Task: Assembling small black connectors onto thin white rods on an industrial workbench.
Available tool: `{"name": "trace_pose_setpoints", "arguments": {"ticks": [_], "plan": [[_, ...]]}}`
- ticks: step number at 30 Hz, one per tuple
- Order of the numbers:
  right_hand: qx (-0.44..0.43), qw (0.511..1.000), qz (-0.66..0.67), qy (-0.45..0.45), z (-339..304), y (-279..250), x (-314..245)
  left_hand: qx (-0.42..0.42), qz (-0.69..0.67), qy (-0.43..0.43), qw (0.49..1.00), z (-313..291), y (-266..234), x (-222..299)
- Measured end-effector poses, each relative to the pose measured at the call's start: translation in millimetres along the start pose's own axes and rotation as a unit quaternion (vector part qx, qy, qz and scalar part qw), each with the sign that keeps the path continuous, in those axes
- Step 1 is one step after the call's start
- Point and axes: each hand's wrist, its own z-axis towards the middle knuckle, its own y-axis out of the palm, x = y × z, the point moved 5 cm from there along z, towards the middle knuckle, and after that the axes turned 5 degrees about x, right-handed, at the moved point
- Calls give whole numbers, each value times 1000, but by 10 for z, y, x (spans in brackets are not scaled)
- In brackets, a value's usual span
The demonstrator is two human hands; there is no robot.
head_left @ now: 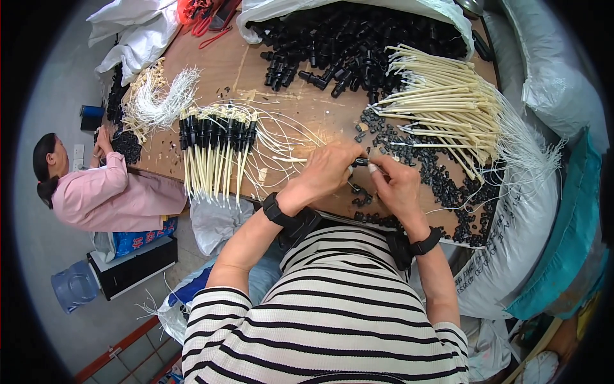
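My left hand (334,168) and my right hand (398,187) meet above the table's near edge, both closed. Between their fingertips is a small black plastic part (361,162), mostly covered by the fingers. Something whitish shows at my right thumb; I cannot tell what it is. Left of my hands lies a row of black plastic fittings with cream tubes and white cords (219,144). To the right, a pile of cream tubes with white cords (441,105) lies over scattered small black pieces (457,198).
At the back, a white sack (358,5) spills black plastic fittings (358,48) across the wooden table (256,70). A bundle of white cords (169,96) lies at left. Full sacks (505,249) press against the right edge. A person in pink (109,185) works at the left end.
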Motion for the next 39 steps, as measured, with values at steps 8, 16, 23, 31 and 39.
{"name": "trace_pose_setpoints", "arguments": {"ticks": [8,16,23,31,39], "plan": [[-55,995,-26,-78,-17,73,-121,81,-156,5,984,35,-99,17],[-58,990,-112,-64,-56,79,-164,182,-106,81,974,-52,-137,82],[19,993,-67,-97,-57,-3,-189,182,-183,27,966,-62,-166,25],[-71,997,10,35,-133,83,-59,209,-36,173,962,-137,-151,-8],[-6,980,83,181,-163,21,267,152,104,-168,968,-214,-267,-589]]}}
